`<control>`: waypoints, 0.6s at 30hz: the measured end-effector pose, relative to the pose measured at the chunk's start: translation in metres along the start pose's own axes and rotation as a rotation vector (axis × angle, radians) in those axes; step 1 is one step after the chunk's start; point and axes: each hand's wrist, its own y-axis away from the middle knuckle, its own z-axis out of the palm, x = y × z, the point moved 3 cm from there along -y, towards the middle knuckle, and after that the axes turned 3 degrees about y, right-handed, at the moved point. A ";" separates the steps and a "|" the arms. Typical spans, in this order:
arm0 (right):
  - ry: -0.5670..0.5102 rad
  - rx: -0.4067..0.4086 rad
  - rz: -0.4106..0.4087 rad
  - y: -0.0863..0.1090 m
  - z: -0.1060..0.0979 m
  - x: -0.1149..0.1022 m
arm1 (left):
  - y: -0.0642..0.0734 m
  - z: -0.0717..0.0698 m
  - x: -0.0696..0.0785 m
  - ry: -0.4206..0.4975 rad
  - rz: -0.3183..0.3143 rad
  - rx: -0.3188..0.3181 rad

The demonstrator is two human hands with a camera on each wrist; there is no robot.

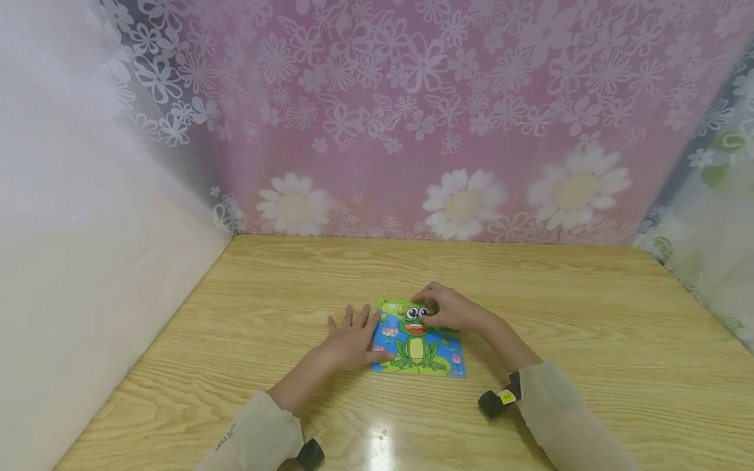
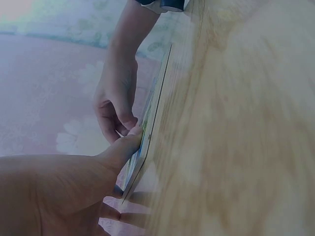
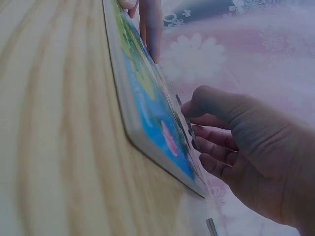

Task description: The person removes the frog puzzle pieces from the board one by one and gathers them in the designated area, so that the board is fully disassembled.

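A square frog picture puzzle (image 1: pixel 416 353), blue and green with a thick pale board edge, lies flat on the table. My left hand (image 1: pixel 351 343) is beside its left side, fingers spread and straight, the thumb resting on the lower left of the picture. Over the frog's head, my right hand (image 1: pixel 450 309) bends its thumb and fingers together. In the right wrist view, its fingertips pinch a thin puzzle piece (image 3: pixel 191 132) seen edge-on, close over the board. The right hand covers the picture's upper right part.
A small green piece (image 1: pixel 483 305) shows behind the right wrist, past the board's right side. The wood-grain table (image 1: pixel 235 366) reaches back to a pink flowered curtain (image 1: pixel 377 131). Pale sheeting (image 1: pixel 88 196) hangs at the left, and a flowered sheet (image 1: pixel 713 196) at the right.
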 end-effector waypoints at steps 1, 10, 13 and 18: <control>0.002 0.000 -0.006 0.001 -0.001 0.000 | 0.000 0.000 0.000 -0.002 0.001 0.000; 0.024 0.022 -0.024 0.017 -0.019 -0.002 | 0.000 0.002 0.000 -0.008 0.001 0.006; 0.037 0.033 -0.011 0.025 -0.027 0.000 | 0.000 0.003 -0.001 -0.013 0.002 0.010; 0.086 0.058 0.013 0.041 -0.039 0.009 | 0.000 0.002 -0.001 -0.012 0.005 0.016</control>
